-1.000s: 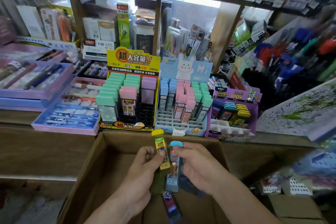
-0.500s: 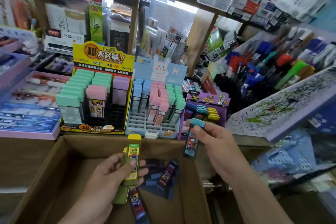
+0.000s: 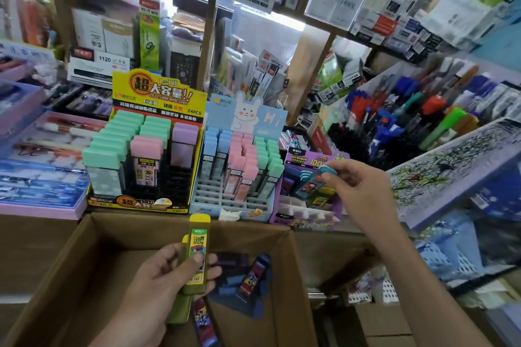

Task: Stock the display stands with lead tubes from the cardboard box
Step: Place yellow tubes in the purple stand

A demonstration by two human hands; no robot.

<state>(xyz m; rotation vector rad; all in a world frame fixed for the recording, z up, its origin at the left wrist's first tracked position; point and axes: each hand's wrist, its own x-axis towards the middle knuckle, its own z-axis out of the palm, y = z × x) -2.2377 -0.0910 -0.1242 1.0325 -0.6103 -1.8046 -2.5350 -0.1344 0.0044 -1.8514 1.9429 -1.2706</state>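
Right hand (image 3: 363, 189): thumb and fingertips (image 3: 328, 176) pinch 1 blue-capped tube (image 3: 311, 184) by its cap end. The tube is tilted, in front of the purple stand (image 3: 298, 159); contact with the stand: cannot tell.

Left hand (image 3: 158, 284): thumb pressed across the front of 1 yellow-capped tube (image 3: 199, 245), held upright, fingers curled behind. A 2nd yellow tube (image 3: 178, 310) sits behind it in the same grip.

Stands: 3 in a row at 12 o'clock of the cardboard box (image 3: 84, 251). The yellow stand (image 3: 158, 98) is first, the blue stand (image 3: 214, 200) at its 3 o'clock, the purple one beyond.

Box holds loose dark tubes (image 3: 253, 276) at 3 o'clock of the left hand. Too blurred to count.
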